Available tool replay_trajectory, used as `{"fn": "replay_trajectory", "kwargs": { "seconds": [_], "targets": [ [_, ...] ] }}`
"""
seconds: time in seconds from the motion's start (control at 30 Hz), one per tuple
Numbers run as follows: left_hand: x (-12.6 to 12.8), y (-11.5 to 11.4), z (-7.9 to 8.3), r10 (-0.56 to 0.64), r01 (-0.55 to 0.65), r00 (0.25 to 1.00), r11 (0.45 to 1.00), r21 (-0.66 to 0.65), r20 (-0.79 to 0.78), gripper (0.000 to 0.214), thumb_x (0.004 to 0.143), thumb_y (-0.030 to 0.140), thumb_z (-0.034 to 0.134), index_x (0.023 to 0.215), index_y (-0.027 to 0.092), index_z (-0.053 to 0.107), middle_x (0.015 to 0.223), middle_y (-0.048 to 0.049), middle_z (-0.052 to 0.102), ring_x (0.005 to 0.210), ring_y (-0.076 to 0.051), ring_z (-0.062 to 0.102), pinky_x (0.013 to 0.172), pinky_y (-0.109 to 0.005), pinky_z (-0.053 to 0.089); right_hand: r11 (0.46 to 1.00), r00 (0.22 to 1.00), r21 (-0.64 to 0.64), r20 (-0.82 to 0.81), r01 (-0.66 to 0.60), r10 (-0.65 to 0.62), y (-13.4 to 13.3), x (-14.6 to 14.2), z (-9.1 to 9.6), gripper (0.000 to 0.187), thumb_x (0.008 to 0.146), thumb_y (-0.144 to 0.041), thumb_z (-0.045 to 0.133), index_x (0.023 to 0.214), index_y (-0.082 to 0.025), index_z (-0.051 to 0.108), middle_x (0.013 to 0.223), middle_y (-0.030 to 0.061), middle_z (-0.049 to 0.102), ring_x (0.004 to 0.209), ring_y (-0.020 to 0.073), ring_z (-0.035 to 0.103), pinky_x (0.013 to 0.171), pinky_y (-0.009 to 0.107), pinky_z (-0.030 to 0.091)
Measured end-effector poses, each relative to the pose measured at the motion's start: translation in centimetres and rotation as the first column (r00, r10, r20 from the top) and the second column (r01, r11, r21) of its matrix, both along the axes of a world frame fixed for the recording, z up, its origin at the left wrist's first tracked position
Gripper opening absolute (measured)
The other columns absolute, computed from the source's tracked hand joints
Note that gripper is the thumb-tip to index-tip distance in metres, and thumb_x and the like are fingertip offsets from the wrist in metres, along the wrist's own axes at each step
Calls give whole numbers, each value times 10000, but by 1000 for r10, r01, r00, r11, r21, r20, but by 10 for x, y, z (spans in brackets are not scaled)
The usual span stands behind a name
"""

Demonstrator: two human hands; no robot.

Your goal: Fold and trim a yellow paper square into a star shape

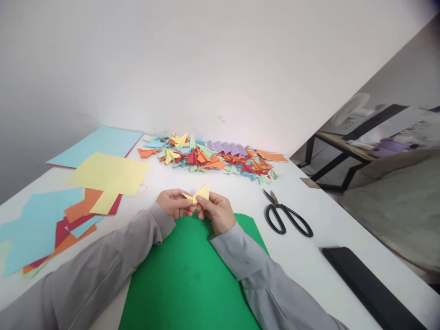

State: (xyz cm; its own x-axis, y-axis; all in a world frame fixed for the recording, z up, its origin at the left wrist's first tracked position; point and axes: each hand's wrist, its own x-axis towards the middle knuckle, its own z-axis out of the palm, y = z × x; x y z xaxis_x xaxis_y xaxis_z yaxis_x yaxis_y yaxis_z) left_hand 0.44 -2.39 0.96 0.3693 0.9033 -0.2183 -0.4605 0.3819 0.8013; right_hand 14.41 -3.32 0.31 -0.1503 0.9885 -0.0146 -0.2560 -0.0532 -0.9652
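A small folded yellow paper piece (200,194) is held between both hands above the far edge of a green sheet (190,279). My left hand (175,204) pinches its left end with curled fingers. My right hand (217,212) pinches its right side, thumb on top. Both arms wear grey sleeves and rest over the green sheet.
A heap of folded coloured paper shapes (209,158) lies at the back of the white table (309,256). Black scissors (287,219) lie to the right, a black flat object (371,286) nearer the right edge. Yellow (110,173), blue (98,145) and mixed sheets (51,224) lie left.
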Motion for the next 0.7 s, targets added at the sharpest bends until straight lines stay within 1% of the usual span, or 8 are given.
{"fn": "replay_trajectory", "kwargs": {
  "seconds": [0.23, 0.37, 0.47, 0.63, 0.7],
  "targets": [
    [-1, 0, 0, 2, -2, 1000, 1000, -11, 3, 287, 434, 85, 749, 661, 81, 574, 484, -51, 619, 444, -136, 584, 445, -228, 484, 1000, 1000, 5, 19, 12, -12, 0, -1, 2, 215, 612, -320, 665, 564, -135, 566, 445, -40, 552, 320, 45, 464, 321, 153, 340],
    [1, -4, 3, 22, -23, 1000, 1000, 13, 3, 285, 447, 95, 745, 671, 84, 569, 460, -46, 612, 416, -120, 569, 439, -213, 472, 1000, 999, 4, 28, 16, -16, 0, -1, 2, 222, 607, -321, 667, 556, -134, 560, 444, -38, 554, 318, 47, 464, 320, 156, 343],
    [2, -5, 4, 30, -30, 1000, 999, 21, -7, 268, 441, 83, 742, 645, 77, 568, 480, -49, 618, 430, -114, 569, 437, -205, 470, 1000, 999, 8, 27, 25, -26, 0, -1, 1, 223, 609, -327, 665, 566, -136, 561, 447, -40, 553, 320, 49, 464, 324, 159, 348],
    [4, -5, 7, 32, -33, 998, 999, -18, -49, 194, 461, 31, 692, 607, 67, 568, 504, -57, 625, 430, -116, 568, 433, -215, 474, 999, 998, 19, 48, 38, -38, 0, -1, 2, 232, 608, -340, 664, 566, -138, 558, 449, -38, 554, 321, 53, 461, 319, 165, 338],
    [5, -4, 11, 7, -12, 997, 999, -53, -82, 132, 492, 25, 651, 570, 70, 555, 499, -63, 622, 422, -132, 571, 426, -233, 477, 999, 998, 21, 40, 47, -48, 0, -1, 2, 232, 607, -342, 665, 568, -141, 557, 447, -39, 554, 320, 54, 458, 318, 167, 337]
  ]
}}
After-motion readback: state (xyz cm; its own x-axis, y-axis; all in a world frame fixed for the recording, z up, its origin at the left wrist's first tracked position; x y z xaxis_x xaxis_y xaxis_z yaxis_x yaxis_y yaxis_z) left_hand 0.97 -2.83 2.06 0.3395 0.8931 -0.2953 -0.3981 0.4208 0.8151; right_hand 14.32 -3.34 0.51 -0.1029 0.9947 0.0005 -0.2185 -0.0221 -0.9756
